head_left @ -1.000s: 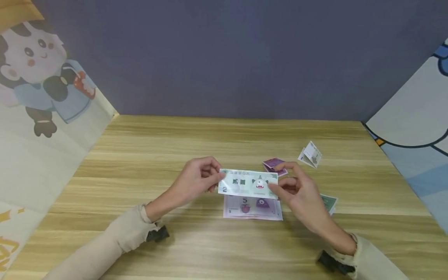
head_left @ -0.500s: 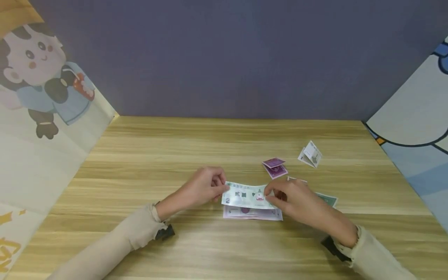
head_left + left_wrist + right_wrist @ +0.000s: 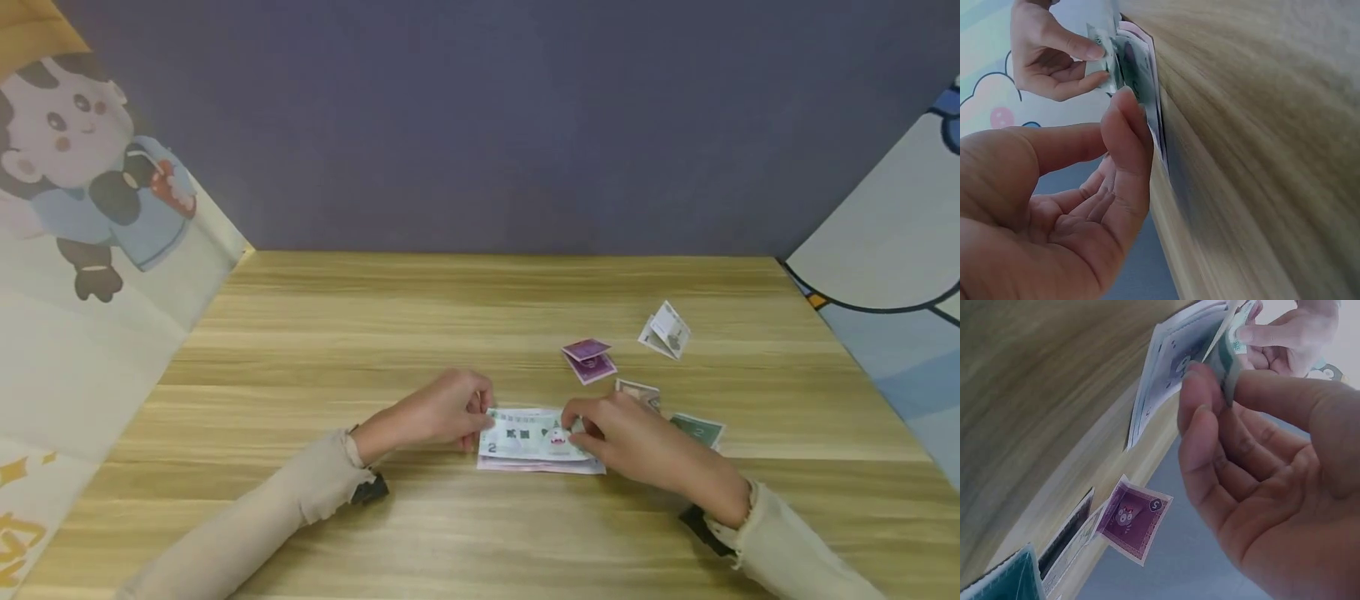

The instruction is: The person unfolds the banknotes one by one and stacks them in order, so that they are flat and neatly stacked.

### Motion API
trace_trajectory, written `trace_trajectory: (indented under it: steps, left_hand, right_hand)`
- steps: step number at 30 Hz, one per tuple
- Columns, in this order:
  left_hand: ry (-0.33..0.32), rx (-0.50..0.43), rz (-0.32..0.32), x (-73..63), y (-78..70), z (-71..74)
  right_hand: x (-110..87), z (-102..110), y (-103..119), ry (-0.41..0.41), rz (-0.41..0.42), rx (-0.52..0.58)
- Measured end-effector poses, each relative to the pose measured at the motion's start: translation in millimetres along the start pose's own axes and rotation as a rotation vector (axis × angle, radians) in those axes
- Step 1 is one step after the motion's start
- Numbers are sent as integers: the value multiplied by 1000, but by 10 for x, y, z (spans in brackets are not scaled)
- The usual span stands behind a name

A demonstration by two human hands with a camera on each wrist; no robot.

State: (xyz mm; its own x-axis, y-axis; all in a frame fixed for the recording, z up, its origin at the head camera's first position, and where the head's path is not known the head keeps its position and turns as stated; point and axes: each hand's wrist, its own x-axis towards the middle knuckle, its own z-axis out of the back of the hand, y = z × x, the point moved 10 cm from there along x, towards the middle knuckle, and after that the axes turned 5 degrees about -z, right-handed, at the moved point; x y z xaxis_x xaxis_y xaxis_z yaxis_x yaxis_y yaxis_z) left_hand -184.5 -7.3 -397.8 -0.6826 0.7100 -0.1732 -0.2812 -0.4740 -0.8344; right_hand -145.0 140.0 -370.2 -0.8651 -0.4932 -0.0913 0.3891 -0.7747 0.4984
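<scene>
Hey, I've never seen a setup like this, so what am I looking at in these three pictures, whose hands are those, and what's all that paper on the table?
There is no machine here: a person in beige sleeves works with bare hands and wears three cameras. The wide picture comes from a camera on the head, looking down at a wooden table. The two tilted close-ups come from cameras on each wrist, which is why the table looks slanted.

The paper is toy money with cartoon figures. The left hand and the right hand each pinch one end of a green 2 note, holding it just above a purple 5 note that lies flat. Beyond the right hand lie a folded purple note, a folded grey-white note, a brownish note and another green note.
</scene>
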Motion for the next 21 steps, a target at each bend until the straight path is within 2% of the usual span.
trace_trajectory:
  steps: [8, 14, 21]
  left_hand:
    - [46, 149, -34, 53, 15, -62]
    - [50, 156, -44, 69, 6, -67]
    - [25, 176, -22, 72, 39, -54]
  right_hand:
    - [14, -92, -74, 12, -39, -64]
    - [11, -79, -91, -6, -38, -77]
    - [16, -87, -97, -5, -35, -82]
